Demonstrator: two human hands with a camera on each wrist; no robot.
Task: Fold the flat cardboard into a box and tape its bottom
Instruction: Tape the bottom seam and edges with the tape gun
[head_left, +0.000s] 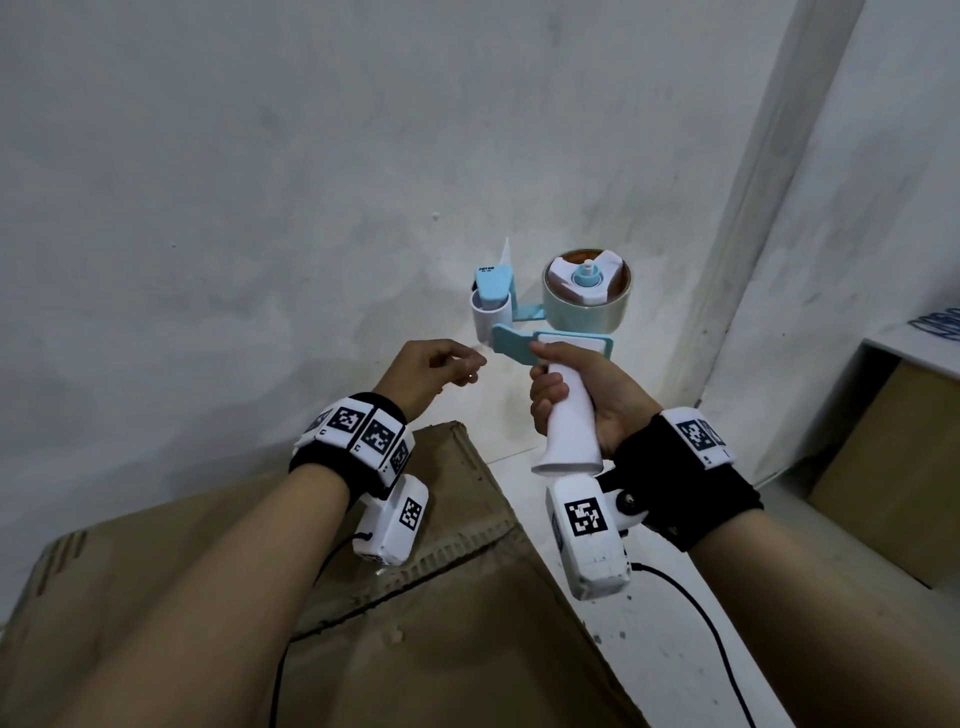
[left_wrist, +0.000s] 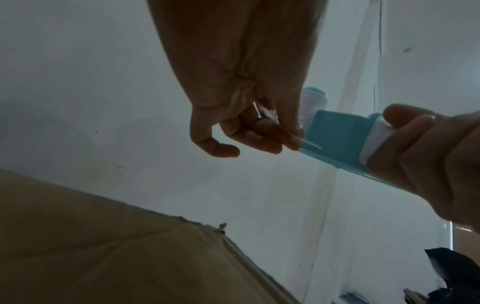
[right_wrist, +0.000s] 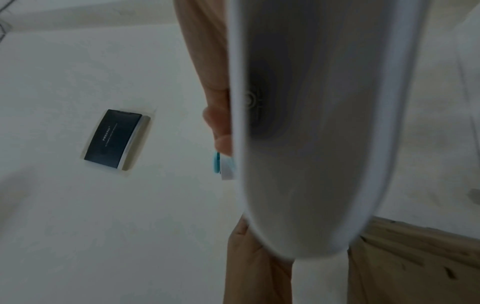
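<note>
My right hand (head_left: 545, 395) grips the white handle (head_left: 569, 415) of a light-blue tape dispenser (head_left: 550, 312), held upright in front of the wall. A roll of clear tape (head_left: 587, 291) sits on it. Just left of the dispenser's mouth, my left hand (head_left: 457, 364) pinches the thin, glinting end of the clear tape between thumb and curled fingers (left_wrist: 259, 139). The brown cardboard box (head_left: 441, 649) lies below both forearms, and a seam between its closed flaps shows on top. In the right wrist view the handle (right_wrist: 311, 144) fills the middle, with the box (right_wrist: 415, 267) at lower right.
A white wall stands close ahead, with a black plate (right_wrist: 114, 137) mounted on it. At the right, another cardboard box (head_left: 893, 467) sits under a white ledge (head_left: 909, 358) that carries a blue cable (head_left: 940, 322). White floor runs between the two boxes.
</note>
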